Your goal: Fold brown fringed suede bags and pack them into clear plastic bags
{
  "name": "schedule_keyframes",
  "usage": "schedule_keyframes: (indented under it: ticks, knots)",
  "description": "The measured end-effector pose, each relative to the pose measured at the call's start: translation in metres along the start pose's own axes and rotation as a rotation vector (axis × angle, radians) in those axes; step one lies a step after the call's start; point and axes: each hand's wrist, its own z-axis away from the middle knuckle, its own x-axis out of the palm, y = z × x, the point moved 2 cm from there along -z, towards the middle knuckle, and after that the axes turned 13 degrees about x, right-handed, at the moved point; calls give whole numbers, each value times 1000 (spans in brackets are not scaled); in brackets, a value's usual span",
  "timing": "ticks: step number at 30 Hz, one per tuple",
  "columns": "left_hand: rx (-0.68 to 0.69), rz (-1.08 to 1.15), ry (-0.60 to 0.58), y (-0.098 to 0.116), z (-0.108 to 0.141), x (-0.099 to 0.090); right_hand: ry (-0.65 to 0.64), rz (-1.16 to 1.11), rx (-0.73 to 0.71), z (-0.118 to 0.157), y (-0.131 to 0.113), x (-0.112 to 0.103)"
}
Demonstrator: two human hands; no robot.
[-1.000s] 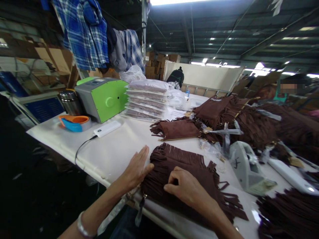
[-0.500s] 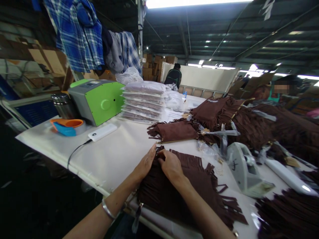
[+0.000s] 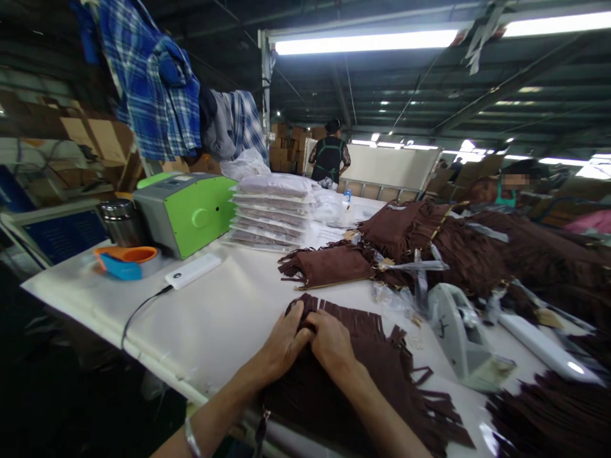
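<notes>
A dark brown fringed bag (image 3: 382,375) lies flat at the table's front edge, its strips spread to the right. My left hand (image 3: 279,346) is closed on the bag's far left corner, thumb bent in. Beside it my right hand (image 3: 331,340) is closed on the same corner, fingertips almost touching the left thumb. Both hands cover the bit of bag between the fingers. Beyond them lies a smaller brown fringed pouch (image 3: 334,265) with a gold zip edge.
A tape dispenser (image 3: 458,337) and a white power bank (image 3: 544,346) are on the right. More fringed bags (image 3: 405,226) are heaped behind. Bagged packs (image 3: 272,216), a green-grey machine (image 3: 195,207), tape rolls (image 3: 128,261) and another power bank (image 3: 193,271) line the left. A person (image 3: 328,156) stands far back.
My left hand's fingers have bent in and its thumb has come over to my right fingertips. The view has tipped upward. The person at the back stands more upright.
</notes>
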Motion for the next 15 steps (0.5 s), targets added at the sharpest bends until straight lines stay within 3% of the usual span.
schedule_keyframes:
  ticks: [4,9,15]
  knots:
    - [64,-153,-115,4,-4,4,-36,2,11,3,10,-9]
    - [81,-16,15,4,-4,-2,-57,-29,67,2,29,-19]
    - [81,152,-3,4,-4,-4,7,104,59,1,6,-1]
